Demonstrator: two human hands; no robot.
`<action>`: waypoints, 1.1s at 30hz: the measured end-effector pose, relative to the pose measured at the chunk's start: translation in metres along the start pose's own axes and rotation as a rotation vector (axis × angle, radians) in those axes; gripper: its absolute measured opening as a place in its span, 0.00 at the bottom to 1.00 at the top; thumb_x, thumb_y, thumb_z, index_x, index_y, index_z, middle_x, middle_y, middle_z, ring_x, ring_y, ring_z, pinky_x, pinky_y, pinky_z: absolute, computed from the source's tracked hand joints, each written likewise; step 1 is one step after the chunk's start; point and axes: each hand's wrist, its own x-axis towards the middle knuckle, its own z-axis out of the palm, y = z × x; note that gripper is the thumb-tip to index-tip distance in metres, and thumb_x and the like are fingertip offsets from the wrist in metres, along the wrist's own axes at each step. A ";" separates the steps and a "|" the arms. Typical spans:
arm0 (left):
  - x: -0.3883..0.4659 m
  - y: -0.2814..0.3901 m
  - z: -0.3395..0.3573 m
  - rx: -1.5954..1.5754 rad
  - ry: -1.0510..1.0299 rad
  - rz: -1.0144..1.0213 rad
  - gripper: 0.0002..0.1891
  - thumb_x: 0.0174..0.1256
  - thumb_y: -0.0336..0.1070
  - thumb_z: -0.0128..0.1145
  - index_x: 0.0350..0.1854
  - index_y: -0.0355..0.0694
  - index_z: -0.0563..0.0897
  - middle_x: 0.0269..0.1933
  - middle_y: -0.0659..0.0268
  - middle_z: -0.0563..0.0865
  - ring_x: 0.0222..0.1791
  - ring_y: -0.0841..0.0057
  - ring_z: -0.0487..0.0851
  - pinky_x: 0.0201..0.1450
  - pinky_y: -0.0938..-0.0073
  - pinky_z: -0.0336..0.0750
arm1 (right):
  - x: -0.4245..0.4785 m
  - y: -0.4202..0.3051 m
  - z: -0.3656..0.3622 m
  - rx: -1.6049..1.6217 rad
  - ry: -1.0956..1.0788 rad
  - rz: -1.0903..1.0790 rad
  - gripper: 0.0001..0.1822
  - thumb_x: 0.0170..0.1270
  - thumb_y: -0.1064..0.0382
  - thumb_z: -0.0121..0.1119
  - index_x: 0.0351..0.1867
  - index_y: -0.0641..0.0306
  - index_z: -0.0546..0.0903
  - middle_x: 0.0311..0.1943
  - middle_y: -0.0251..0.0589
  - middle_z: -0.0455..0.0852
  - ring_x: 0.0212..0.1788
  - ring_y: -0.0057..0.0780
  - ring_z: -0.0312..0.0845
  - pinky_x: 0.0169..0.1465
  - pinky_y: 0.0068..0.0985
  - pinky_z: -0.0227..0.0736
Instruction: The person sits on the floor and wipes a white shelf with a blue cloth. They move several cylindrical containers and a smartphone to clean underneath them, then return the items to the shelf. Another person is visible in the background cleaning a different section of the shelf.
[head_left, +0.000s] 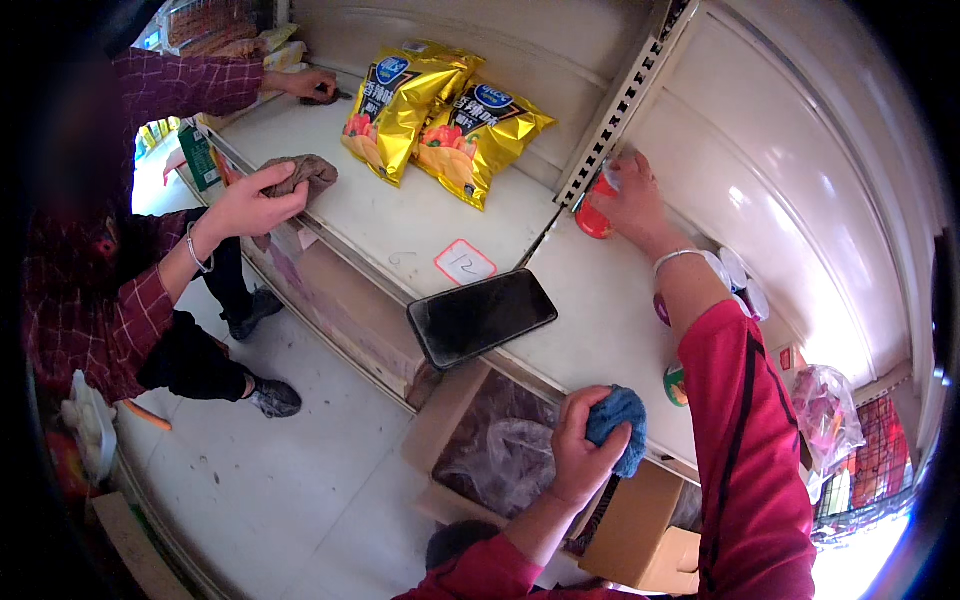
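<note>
My left hand (581, 454) holds a crumpled blue cloth (621, 431) over the front edge of a white metal shelf (585, 315). My right hand (634, 195), with a bangle at the wrist, grips a red can (594, 217) near the slotted upright. Below my right forearm, a green can (676, 384) and several lidded cans (731, 274) are partly hidden by my sleeve. A black smartphone (484, 316) lies across the shelf edge, beside a red-bordered tag (465, 262). Gold chip bags (480, 135) lean against the back panel.
A co-worker in a plaid shirt stands at the left, a brown cloth (304, 176) in one hand and the other on a dark object (326, 97). Open cardboard boxes (634, 525) with plastic inside sit below the shelf. A wire basket (862, 465) is at right.
</note>
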 end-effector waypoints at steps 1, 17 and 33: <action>0.000 -0.001 0.000 0.022 0.019 0.000 0.20 0.49 0.27 0.62 0.47 0.37 0.74 0.46 0.60 0.77 0.48 0.69 0.76 0.53 0.70 0.70 | 0.002 -0.003 -0.009 0.026 -0.060 0.017 0.35 0.50 0.49 0.61 0.58 0.65 0.69 0.58 0.58 0.67 0.57 0.54 0.67 0.61 0.38 0.64; -0.003 -0.012 0.005 -0.107 0.055 -0.136 0.19 0.50 0.27 0.62 0.46 0.36 0.75 0.43 0.63 0.77 0.46 0.73 0.75 0.53 0.72 0.69 | -0.046 0.037 -0.165 0.210 0.338 -0.058 0.30 0.48 0.50 0.60 0.56 0.53 0.72 0.48 0.50 0.77 0.52 0.46 0.74 0.55 0.35 0.70; 0.001 -0.001 0.006 -0.227 0.079 -0.213 0.18 0.52 0.25 0.60 0.48 0.35 0.74 0.45 0.64 0.77 0.45 0.78 0.75 0.52 0.76 0.70 | -0.195 0.117 -0.192 -0.195 -0.138 0.622 0.35 0.52 0.35 0.56 0.55 0.58 0.75 0.47 0.56 0.78 0.49 0.49 0.77 0.53 0.38 0.71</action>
